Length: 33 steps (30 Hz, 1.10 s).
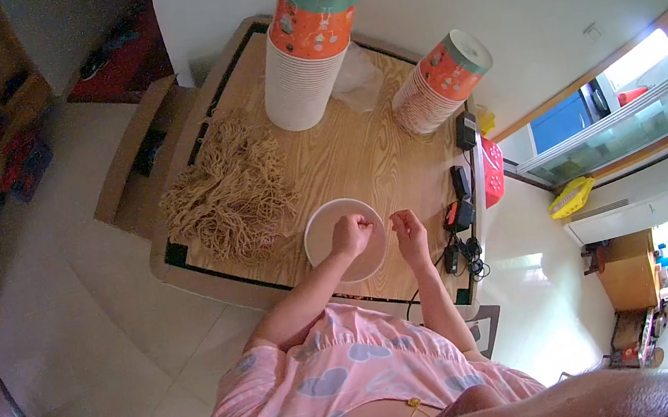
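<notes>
A white-rimmed round tub [352, 276] stands at the near edge of the wooden table, its inside a dull pinkish beige. Over its opening is my left hand [352, 235], fingers curled and pinched together. Just right of the rim, my right hand [411, 235] is raised with its fingertips pressed together too. The two hands are a short way apart, and whatever they may hold is too small to make out. Left of the tub lies a big tangled heap of tan paper-like cords [229, 196].
A tall stack of paper buckets [302, 80], orange and green on top, stands at the back. A shorter stack [430, 93] is to its right, with a clear plastic bag [356, 79] between. Black adapters and cables [460, 215] line the right edge. A cardboard box [138, 162] is at the left.
</notes>
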{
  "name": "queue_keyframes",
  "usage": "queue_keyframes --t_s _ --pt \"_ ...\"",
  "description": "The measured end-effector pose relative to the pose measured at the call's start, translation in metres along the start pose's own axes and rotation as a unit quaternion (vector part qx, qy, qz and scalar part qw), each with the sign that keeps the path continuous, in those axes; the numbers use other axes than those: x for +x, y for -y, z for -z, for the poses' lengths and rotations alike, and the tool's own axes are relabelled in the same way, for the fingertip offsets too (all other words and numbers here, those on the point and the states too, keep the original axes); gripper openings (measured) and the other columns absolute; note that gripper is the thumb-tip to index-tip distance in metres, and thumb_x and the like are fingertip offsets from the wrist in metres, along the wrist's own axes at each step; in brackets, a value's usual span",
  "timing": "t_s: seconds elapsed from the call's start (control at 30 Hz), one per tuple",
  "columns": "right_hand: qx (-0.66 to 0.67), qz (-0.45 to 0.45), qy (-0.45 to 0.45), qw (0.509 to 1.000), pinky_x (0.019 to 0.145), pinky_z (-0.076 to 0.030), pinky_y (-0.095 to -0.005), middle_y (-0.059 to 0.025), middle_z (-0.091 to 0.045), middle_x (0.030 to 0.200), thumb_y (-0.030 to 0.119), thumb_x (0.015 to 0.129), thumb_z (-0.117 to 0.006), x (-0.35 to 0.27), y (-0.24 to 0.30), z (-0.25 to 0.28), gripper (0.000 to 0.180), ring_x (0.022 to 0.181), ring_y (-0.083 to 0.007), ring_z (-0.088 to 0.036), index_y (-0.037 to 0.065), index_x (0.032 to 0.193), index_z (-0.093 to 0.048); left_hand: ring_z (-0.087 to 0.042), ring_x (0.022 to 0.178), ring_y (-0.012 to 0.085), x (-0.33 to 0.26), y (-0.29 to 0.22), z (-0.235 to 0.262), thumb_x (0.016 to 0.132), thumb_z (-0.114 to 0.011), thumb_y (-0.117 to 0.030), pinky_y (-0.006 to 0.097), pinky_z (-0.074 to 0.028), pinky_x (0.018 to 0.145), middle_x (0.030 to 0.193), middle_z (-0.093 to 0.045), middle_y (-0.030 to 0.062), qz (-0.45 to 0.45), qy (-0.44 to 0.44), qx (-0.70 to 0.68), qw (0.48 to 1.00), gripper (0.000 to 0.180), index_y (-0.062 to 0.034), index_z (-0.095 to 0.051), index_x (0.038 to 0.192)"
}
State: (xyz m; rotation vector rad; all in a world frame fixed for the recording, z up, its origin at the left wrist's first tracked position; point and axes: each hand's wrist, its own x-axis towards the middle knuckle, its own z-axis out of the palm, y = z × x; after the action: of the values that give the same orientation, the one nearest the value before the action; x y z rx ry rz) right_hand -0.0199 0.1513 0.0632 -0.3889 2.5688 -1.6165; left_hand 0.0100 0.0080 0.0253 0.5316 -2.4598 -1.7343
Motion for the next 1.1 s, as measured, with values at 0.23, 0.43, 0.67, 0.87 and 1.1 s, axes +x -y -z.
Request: queue_keyframes --t_s 0.23,0.43,0.67,0.87,1.1 --pt "-0.037 -0.017 0.009 0.999 0.060 -0.043 -0.0250 -0.0067 -0.057 0.073 0.008 0.083 -0.052 0.000 -0.005 -0.003 0.008 0.066 -0.0117 -0.051 0.003 0.088 -0.055 -0.060 0.063 0.0263 -0.003 -0.005 0.003 0.068 -0.065 -0.019 0.035 -0.046 0.057 0.066 -0.061 0.0122 -0.026 -0.030 0.034 0.999 0.017 -0.0031 -0.061 0.068" --pt "-0.046 0.016 0.016 0.999 0.060 -0.042 -0.0219 -0.0021 -0.058 0.076 0.008 0.085 -0.048 0.001 -0.017 -0.005 0.013 0.066 -0.0086 -0.052 0.002 0.092 -0.058 -0.061 0.063 0.0260 -0.002 -0.003 0.000 0.067 -0.065 -0.018 0.035 -0.047 0.058 0.066 -0.061 0.0131 -0.038 -0.027 0.033 0.998 0.015 -0.0030 -0.060 0.068" --pt "0.076 -0.030 0.091 0.992 0.064 -0.041 -0.0215 -0.0005 -0.059 0.082 0.008 0.086 -0.048 0.002 -0.020 -0.005 0.019 0.070 -0.0081 -0.051 0.001 0.099 -0.059 -0.060 0.060 0.0249 -0.001 -0.002 -0.002 0.068 -0.064 -0.018 0.034 -0.046 0.056 0.063 -0.060 0.0127 -0.047 -0.035 0.030 0.998 0.016 -0.0023 -0.059 0.067" --pt "0.093 -0.118 0.105 0.983 0.064 -0.041 -0.0221 0.0004 -0.060 0.083 0.012 0.085 -0.052 0.003 -0.025 -0.004 0.020 0.070 -0.0077 -0.050 0.001 0.098 -0.061 -0.061 0.066 0.0289 -0.001 -0.005 -0.001 0.068 -0.061 -0.020 0.039 -0.048 0.059 0.068 -0.062 0.0128 -0.024 -0.016 0.018 0.999 0.014 -0.0059 -0.063 0.069" --pt "0.195 -0.159 0.113 0.961 0.059 -0.037 -0.0205 0.0023 -0.058 0.077 0.018 0.083 -0.056 0.007 -0.037 -0.007 0.020 0.066 -0.0064 -0.046 0.003 0.094 -0.062 -0.061 0.066 0.0282 -0.001 -0.006 -0.002 0.068 -0.062 -0.021 0.039 -0.048 0.059 0.068 -0.062 0.0124 -0.015 -0.027 0.017 0.999 0.015 -0.0058 -0.063 0.069"
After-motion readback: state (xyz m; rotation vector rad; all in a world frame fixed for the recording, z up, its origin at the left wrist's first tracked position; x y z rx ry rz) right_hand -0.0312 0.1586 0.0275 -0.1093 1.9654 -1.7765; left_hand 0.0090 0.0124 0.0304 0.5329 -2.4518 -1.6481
